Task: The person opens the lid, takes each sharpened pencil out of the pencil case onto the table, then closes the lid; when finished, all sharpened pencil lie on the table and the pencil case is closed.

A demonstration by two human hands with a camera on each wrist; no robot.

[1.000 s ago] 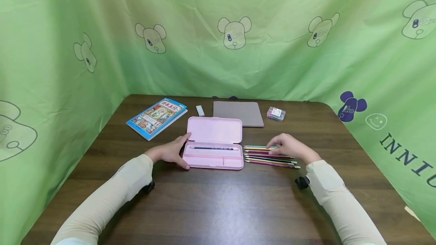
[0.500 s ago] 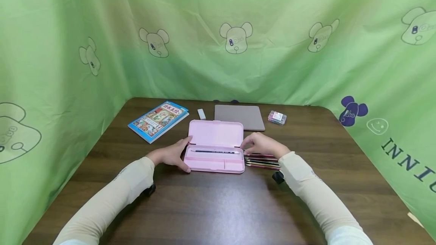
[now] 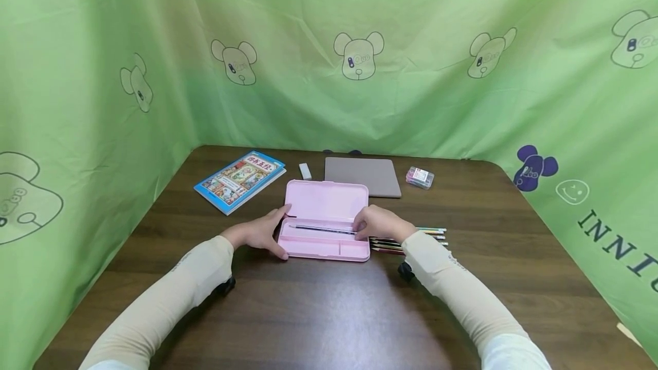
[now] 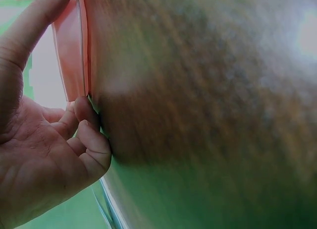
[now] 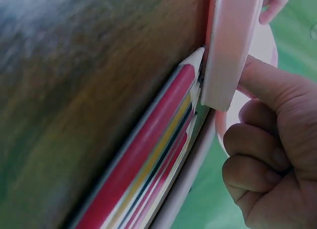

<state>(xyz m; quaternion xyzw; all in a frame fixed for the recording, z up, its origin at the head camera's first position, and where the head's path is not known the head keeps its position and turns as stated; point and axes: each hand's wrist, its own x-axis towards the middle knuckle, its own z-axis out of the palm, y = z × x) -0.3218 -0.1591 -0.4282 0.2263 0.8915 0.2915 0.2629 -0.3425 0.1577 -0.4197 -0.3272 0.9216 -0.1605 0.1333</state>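
A pink pencil case [image 3: 313,248] lies with its lid raised back, a dark-striped pencil [image 3: 321,229] slanting slightly in its rear compartment. My left hand [image 3: 259,233] grips the case's left end, thumb at the front corner and fingers toward the hinge; in the left wrist view its fingers curl at the case's corner. My right hand [image 3: 382,224] reaches over the case's right end and pinches the pencil's right end. In the right wrist view the index finger goes behind the case wall, its tip hidden, and the other fingers are curled. Several coloured pencils [image 5: 153,135] lie beside the case, partly under the right hand.
Behind the case lies a flat grey rectangular item [image 3: 362,176]. A white eraser-like block [image 3: 305,172] is left of it, and a small clear box [image 3: 420,177] is to its right. A blue-bordered book [image 3: 240,181] lies at back left on the brown table [image 3: 308,313].
My right hand has moved left from the loose pencils to the pencil in the case, whose right end has shifted slightly toward me. My left hand stays on the case.
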